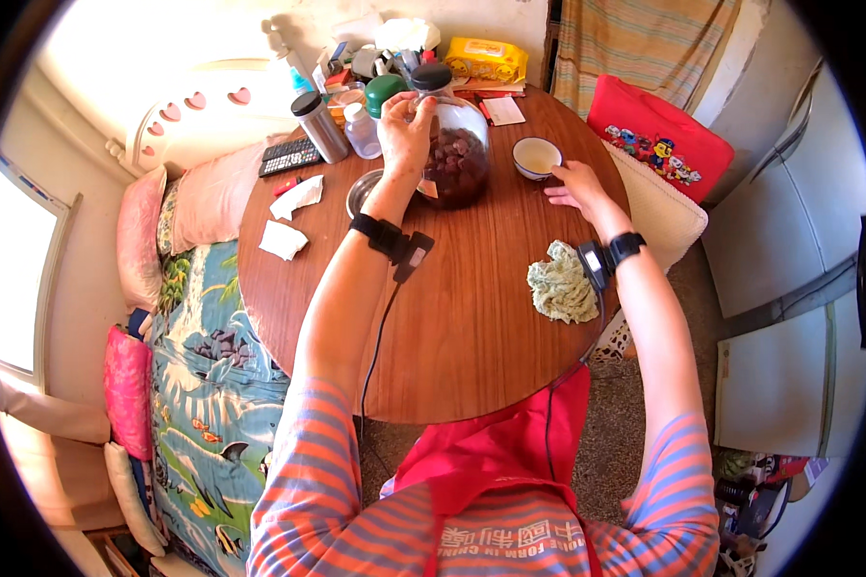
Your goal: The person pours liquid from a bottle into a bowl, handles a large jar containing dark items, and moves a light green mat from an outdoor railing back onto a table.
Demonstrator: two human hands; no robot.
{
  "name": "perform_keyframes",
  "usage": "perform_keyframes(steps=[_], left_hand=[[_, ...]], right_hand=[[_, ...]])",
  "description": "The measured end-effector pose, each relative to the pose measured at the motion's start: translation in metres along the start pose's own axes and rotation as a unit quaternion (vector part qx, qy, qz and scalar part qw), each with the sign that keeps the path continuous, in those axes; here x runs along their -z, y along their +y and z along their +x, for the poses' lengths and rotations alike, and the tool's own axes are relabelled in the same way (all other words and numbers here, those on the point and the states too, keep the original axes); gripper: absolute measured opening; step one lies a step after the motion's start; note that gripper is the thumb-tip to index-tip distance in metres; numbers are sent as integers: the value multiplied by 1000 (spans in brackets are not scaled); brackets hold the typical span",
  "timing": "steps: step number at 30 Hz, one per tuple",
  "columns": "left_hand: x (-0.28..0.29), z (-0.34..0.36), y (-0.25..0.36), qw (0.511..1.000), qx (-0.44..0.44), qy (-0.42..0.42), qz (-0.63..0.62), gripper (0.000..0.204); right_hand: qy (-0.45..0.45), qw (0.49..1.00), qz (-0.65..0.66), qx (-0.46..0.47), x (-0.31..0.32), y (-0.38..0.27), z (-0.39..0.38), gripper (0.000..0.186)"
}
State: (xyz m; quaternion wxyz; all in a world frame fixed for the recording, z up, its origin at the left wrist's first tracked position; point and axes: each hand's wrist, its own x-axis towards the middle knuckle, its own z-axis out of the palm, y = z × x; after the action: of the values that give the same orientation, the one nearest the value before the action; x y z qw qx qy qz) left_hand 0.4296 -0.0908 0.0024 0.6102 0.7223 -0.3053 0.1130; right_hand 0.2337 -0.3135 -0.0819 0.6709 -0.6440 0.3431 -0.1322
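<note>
My left hand [403, 135] is raised at the front left of a large glass jar [460, 163] of dark red lumps, its fingers curled near the jar's neck; what they hold is hard to make out. A dark lid [431, 77] shows just beyond them. Beside the bowl [535, 154] of pale liquid, my right hand [573, 183] has its fingers apart, the uppermost touching the rim. A steel bowl [358, 192] is partly hidden behind my left forearm.
Crumpled green cloth [558, 284] lies near my right forearm. Paper scraps [283, 240], a remote [289, 157], a steel tumbler [319, 128] and bottles [363, 132] are at the left and back of the round table [452, 337]. A bed [207, 385] stands left, a red-backed chair [659, 135] right.
</note>
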Motion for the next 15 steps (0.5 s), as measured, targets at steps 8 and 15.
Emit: perform_keyframes(steps=[8,15], left_hand=[[111,-52,39,991,37,-132,2,40],[209,-221,94,950,22,-302,74,29]], right_hand=[[-40,873,-437,214,3,39,-201,38],[-12,850,-403,339,-89,72,-222,32]])
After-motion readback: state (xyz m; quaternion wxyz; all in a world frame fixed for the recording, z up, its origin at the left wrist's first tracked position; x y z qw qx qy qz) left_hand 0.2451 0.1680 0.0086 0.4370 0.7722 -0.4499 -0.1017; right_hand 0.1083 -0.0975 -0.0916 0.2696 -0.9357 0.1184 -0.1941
